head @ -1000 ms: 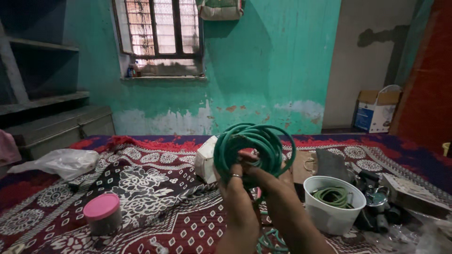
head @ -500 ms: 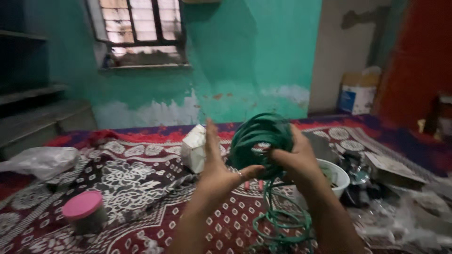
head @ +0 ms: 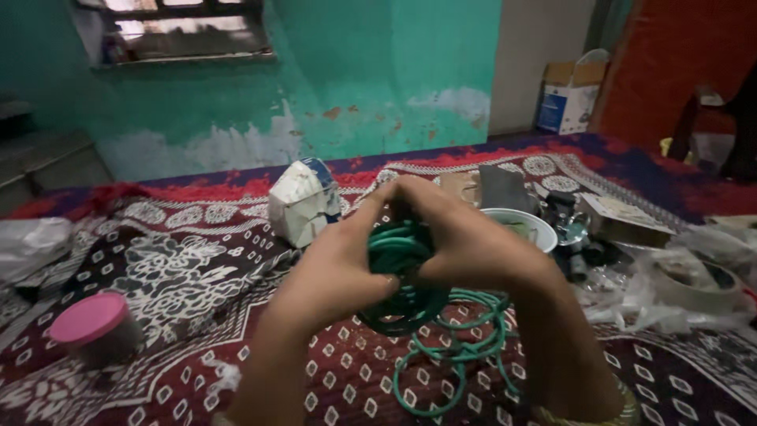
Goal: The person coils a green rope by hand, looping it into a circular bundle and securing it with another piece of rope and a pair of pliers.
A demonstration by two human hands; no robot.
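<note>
Both hands, left hand (head: 335, 264) and right hand (head: 465, 241), grip closed round green cord coil (head: 402, 272) above patterned bedspread (head: 205, 276); loose loops trail below. Likely light, springy, prone to unravel; best held across bundled middle

I am wearing the only camera on my head, and it is looking forward and down over my forearms at my hands (head: 410, 252), which are sitting close and filling the middle. It is facing across the patterned cloth (head: 197, 268) toward the green wall (head: 339, 71). A window (head: 173, 28) is showing at the top edge.
</note>
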